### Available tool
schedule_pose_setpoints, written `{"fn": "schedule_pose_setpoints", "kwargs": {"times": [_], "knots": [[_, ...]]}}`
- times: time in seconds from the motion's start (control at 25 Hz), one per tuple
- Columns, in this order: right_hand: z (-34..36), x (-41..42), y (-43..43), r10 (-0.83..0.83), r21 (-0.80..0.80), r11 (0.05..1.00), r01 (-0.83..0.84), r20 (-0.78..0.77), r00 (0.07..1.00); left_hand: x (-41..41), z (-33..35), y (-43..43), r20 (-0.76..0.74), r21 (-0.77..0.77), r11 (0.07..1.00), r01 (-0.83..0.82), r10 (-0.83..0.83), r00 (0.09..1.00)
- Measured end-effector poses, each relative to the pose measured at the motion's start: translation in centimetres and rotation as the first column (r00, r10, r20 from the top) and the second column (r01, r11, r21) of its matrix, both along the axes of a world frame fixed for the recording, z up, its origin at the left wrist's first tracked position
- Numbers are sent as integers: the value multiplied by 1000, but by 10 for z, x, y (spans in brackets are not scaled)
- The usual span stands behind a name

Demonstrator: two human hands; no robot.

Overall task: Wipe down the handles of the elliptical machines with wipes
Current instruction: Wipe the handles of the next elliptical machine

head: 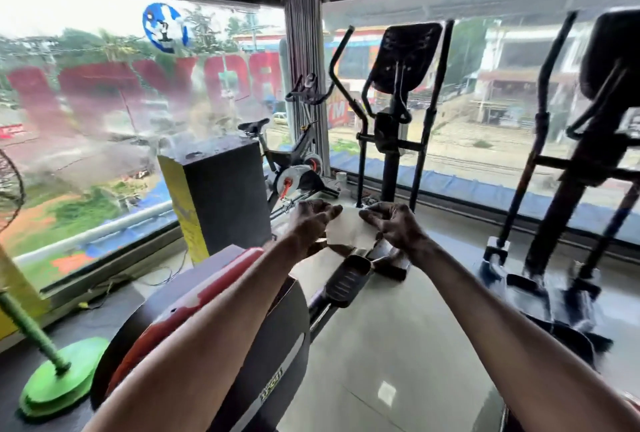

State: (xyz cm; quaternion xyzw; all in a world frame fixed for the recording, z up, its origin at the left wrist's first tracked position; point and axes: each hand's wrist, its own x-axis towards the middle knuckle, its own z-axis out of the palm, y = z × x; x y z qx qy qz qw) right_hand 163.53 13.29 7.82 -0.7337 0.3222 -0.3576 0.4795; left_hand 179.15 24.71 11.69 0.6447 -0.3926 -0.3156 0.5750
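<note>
Count: two elliptical machines on the floor's far edge by the window, the middle elliptical and the right elliptical; one wipe; two hands.
Left hand: fingers curled, pinching the wipe's left edge.
Right hand: fingers curled, pinching the wipe's right edge.
Wipe: white, spread between both hands in the air, low before the middle elliptical.
Handles: two tall black bars on the middle elliptical, well above the wipe, untouched.
Around: spin bike in the far left corner; black-and-yellow box just beside it; green fan base at the near left edge.
In the way: red-topped flywheel housing under the left forearm; pedal below the hands.
</note>
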Motion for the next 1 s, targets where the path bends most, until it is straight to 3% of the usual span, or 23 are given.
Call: {"fn": "schedule_pose_setpoints", "kwargs": {"times": [0.08, 0.16, 0.24, 0.36, 0.56, 0.72, 0.84, 1.0], "knots": [[9, 14, -40, -190, -40, 981, 191, 24, 982, 16, -3, -55, -28, 11, 1000, 26, -26, 999], [15, 30, -88, -387, -175, 905, 389, 45, 921, 28, -1, -116, 20, -52, 999, 2, -1, 1000], [24, 43, -130, -479, -269, 840, 471, 43, 877, 40, 4, -183, 29, -73, 997, 24, -22, 999], [33, 55, -195, -432, -300, 856, 421, 29, 901, 56, 19, -272, 0, -73, 991, 115, -115, 993], [52, 48, -315, -492, -138, 857, 497, 70, 868, 47, 48, -406, -118, -93, 940, 329, -339, 933], [53, 24, -420, -520, -83, 842, 533, 138, 843, 26, 45, -510, -63, -119, 917, 382, -390, 919], [57, -6, -509, -473, -27, 874, 485, 179, 863, 1, 43, -593, 6, -108, 920, 376, -378, 926], [78, -44, -605, -338, 142, 939, 312, 222, 915, -25, 53, -692, -7, -29, 887, 460, -460, 888]]}}
